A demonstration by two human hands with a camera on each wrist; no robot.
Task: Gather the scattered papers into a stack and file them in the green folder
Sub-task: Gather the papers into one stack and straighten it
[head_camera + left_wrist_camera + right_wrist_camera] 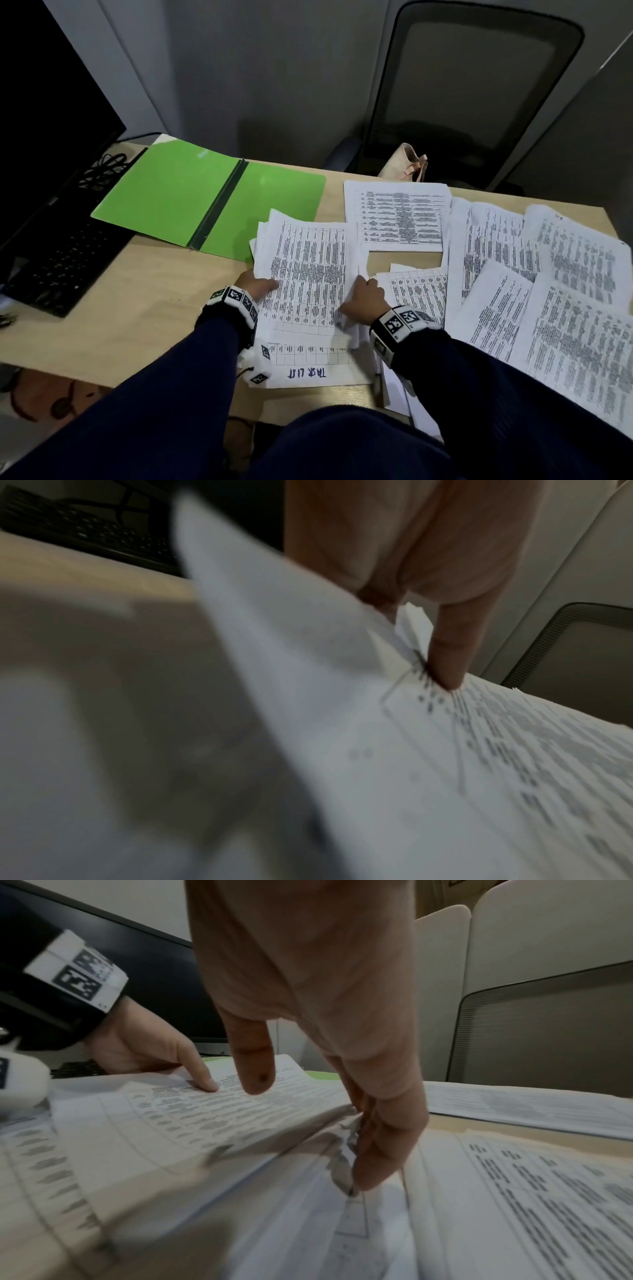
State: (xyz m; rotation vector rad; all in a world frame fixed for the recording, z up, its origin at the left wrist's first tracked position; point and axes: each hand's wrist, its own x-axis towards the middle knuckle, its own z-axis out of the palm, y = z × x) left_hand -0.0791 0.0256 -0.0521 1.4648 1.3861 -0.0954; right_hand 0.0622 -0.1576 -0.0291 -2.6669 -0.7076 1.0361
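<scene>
Both hands sit on a gathered stack of papers (301, 274) in the head view. Left hand (257, 286) grips the stack's left edge, thumb on top of the printed sheet and fingers hidden beneath. Right hand (364, 301) grasps the stack's right edge, fingers curled down over it. The green folder (205, 195) lies open on the bench (137, 291), just beyond the stack and partly under its far corner. More scattered papers (548, 274) spread over the bench's right side, with a keyboard (65, 257) at the left.

From the left wrist, the left hand (411, 561) pinches the sheets: the thumb (448, 647) presses down on the printed page while the paper edge rises blurred in front of the camera.

From the right wrist, the right hand (325, 1001) has its fingers (383, 1137) pointing down against the stack's edge (274, 1150), thumb hovering just above the top page without contact I can confirm. The left hand (147, 1050) shows opposite, thumb flat on the page.
</scene>
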